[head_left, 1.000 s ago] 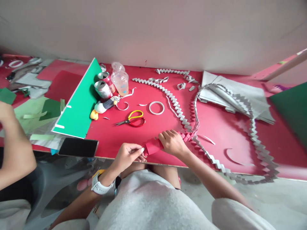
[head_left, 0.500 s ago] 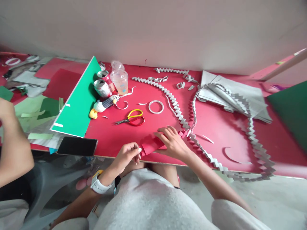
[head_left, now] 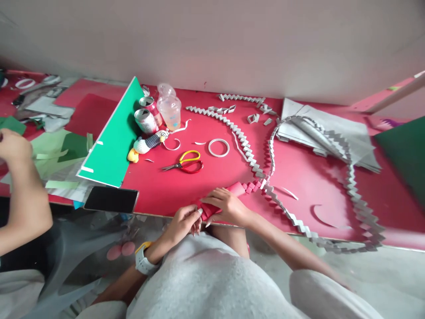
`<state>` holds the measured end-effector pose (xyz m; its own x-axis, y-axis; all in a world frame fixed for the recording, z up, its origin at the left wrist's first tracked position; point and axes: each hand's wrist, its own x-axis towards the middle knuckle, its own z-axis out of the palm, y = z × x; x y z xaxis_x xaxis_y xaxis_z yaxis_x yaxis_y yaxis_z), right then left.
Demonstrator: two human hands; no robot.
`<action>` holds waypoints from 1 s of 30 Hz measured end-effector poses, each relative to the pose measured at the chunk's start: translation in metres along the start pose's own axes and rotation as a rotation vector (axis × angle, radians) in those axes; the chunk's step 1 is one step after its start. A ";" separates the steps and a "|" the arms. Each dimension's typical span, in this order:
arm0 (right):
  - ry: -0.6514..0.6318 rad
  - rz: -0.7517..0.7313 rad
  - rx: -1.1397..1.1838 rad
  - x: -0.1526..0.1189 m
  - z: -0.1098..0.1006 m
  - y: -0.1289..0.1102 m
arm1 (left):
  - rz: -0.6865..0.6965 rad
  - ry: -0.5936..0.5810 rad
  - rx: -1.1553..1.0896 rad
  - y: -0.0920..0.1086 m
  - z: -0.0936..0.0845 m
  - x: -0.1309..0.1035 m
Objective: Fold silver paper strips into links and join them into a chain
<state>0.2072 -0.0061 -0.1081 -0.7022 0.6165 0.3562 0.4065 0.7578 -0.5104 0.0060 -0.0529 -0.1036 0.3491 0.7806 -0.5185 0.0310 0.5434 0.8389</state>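
Note:
My left hand (head_left: 186, 221) pinches the near end of a red paper piece (head_left: 235, 189) at the table's front edge. Curled over the same piece, close to the left, is my right hand (head_left: 229, 207). The red paper runs up to a short red folded section (head_left: 251, 187), which meets the grey zigzag paper chains (head_left: 245, 145). One long chain loops round to the right and hangs at the front edge. Scissors (head_left: 184, 164) with yellow and red handles lie beyond my hands, beside a white tape ring (head_left: 218, 148).
A green board (head_left: 109, 137), two cans (head_left: 146, 121), a plastic cup (head_left: 170, 110) and a bird toy (head_left: 146, 144) stand left. A phone (head_left: 111, 199) lies at the front edge. Grey sheets (head_left: 332, 133) lie right. Another person's arm (head_left: 26, 190) is at far left.
My right hand has slid left and down along the red paper, nearer my left hand, uncovering the part by the chain. The whole view has shifted slightly. The other person's arm has moved a little.

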 end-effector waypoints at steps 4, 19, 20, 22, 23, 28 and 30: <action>0.018 -0.010 0.005 -0.001 -0.002 -0.003 | -0.014 -0.028 0.019 -0.003 0.000 0.000; 0.100 -0.037 0.020 -0.002 0.002 -0.005 | 0.036 -0.099 0.072 0.012 -0.005 -0.006; 0.086 -0.022 0.016 -0.003 0.002 -0.006 | 0.033 -0.105 0.066 0.014 -0.004 -0.006; 0.047 -0.002 0.011 -0.002 0.001 -0.008 | 0.033 -0.110 0.074 0.018 -0.003 -0.006; 0.035 -0.003 0.011 -0.001 0.001 -0.009 | 0.035 -0.112 0.085 0.019 -0.003 -0.006; 0.036 -0.054 0.024 -0.002 0.001 -0.016 | 0.069 -0.102 0.105 0.012 0.000 0.000; 0.116 -0.002 0.013 -0.010 0.002 -0.024 | 0.086 -0.082 0.069 0.005 -0.001 0.002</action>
<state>0.2032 -0.0311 -0.1015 -0.6303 0.6360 0.4452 0.3968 0.7568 -0.5193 0.0064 -0.0482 -0.1002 0.4284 0.7939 -0.4314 0.0613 0.4508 0.8905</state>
